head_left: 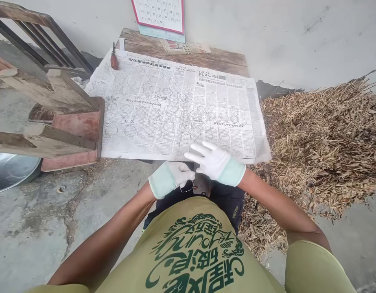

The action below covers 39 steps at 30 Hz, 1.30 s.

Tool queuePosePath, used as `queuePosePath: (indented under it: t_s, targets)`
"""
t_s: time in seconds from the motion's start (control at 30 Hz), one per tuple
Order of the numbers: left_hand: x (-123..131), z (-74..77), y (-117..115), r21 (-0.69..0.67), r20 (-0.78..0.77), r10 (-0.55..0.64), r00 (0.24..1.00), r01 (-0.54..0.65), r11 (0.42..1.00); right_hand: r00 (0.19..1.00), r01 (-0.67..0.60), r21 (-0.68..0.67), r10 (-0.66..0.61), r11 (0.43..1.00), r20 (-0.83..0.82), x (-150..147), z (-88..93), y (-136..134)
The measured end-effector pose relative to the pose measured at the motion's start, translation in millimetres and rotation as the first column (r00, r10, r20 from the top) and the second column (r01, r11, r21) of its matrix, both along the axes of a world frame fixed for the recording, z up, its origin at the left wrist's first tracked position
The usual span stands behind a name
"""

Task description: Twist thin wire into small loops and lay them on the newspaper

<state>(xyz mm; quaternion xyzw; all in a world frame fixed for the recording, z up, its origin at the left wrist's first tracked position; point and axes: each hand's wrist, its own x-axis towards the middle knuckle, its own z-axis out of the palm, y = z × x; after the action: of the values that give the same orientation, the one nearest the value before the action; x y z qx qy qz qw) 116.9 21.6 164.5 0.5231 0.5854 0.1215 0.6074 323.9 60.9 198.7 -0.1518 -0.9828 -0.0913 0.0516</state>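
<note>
My left hand (pixel 172 178), in a white glove with a pale green cuff, is closed in a pinch near my lap. From its fingertips hangs a thin wire ring (pixel 187 191). Just to the right, my right hand (pixel 213 160) is gloved the same way, its fingers spread and holding nothing, over the front edge of a newspaper sheet (pixel 249 150). Many thin wire-like rings (pixel 137 130) lie across the newspaper, mostly on its left and middle, several of them overlapping.
The newspaper covers a wooden table (pixel 227 61). A red-handled screwdriver (pixel 114 62) lies at its back left. Upturned wooden furniture (pixel 75 126) stands at left above a metal basin (pixel 14 169). Dry straw (pixel 322 142) is heaped at right. A calendar (pixel 160 14) hangs behind.
</note>
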Motion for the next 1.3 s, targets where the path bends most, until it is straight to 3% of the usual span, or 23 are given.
queuePosePath:
  t_s: [0.23, 0.37, 0.53, 0.63, 0.73, 0.8, 0.87, 0.97, 1.03, 1.1, 1.17, 1.3]
  targets:
    - [-5.6, -3.8, -17.1, 0.081, -0.040, 0.122, 0.992, -0.118, 0.990, 0.980, 0.164, -0.029, -0.166, 0.986, -0.112, 0.3, -10.7, 8.9]
    - [-4.7, 1.2, -25.4, 0.170, -0.079, 0.155, 0.985, -0.140, 0.975, 0.969, 0.196, -0.028, -0.198, 0.980, -0.148, 4.1, -14.2, 13.9]
    - [-4.2, 8.2, -32.1, 0.183, -0.113, 0.207, 0.972, -0.185, 0.966, 0.949, 0.276, -0.079, -0.285, 0.958, -0.132, 9.9, -18.2, 17.6]
    - [-3.5, 10.4, -31.9, 0.186, -0.119, 0.294, 0.948, -0.270, 0.945, 0.911, 0.395, -0.206, -0.411, 0.895, -0.040, 8.6, -19.7, 16.3]
    - [-4.5, 9.6, -29.7, 0.175, -0.123, 0.307, 0.944, -0.284, 0.943, 0.805, 0.587, -0.302, -0.581, 0.751, 0.122, 10.6, -17.6, 13.7]
    - [-7.4, 6.3, -28.5, 0.166, -0.120, 0.289, 0.950, -0.268, 0.949, 0.759, 0.650, -0.296, -0.619, 0.700, 0.202, 16.7, -12.0, 12.3]
    - [-11.5, 1.6, -27.8, 0.157, -0.117, 0.265, 0.957, -0.246, 0.956, 0.760, 0.649, -0.271, -0.621, 0.711, 0.190, 24.4, -2.8, 11.2]
    - [-15.7, -4.2, -27.5, 0.168, -0.113, 0.228, 0.967, -0.208, 0.964, 0.776, 0.618, -0.254, -0.630, 0.744, 0.043, 27.8, 12.5, 8.8]
    - [-15.6, -5.6, -27.0, 0.184, -0.114, 0.205, 0.972, -0.182, 0.966, 0.839, 0.522, -0.252, -0.544, 0.815, -0.024, 19.9, 17.8, 5.9]
    - [-13.8, -5.4, -26.5, 0.195, -0.113, 0.184, 0.976, -0.160, 0.968, 0.932, 0.352, -0.246, -0.363, 0.903, -0.002, 6.2, 15.6, 2.0]
    - [-11.8, -4.8, -26.4, 0.207, -0.114, 0.172, 0.978, -0.146, 0.967, 0.975, 0.222, -0.248, -0.209, 0.943, 0.077, -7.5, 6.7, -2.1]
    - [-11.1, -4.9, -28.0, 0.228, -0.119, 0.145, 0.982, -0.115, 0.967, 0.980, 0.182, -0.222, -0.158, 0.958, 0.122, -19.0, -13.9, -6.4]
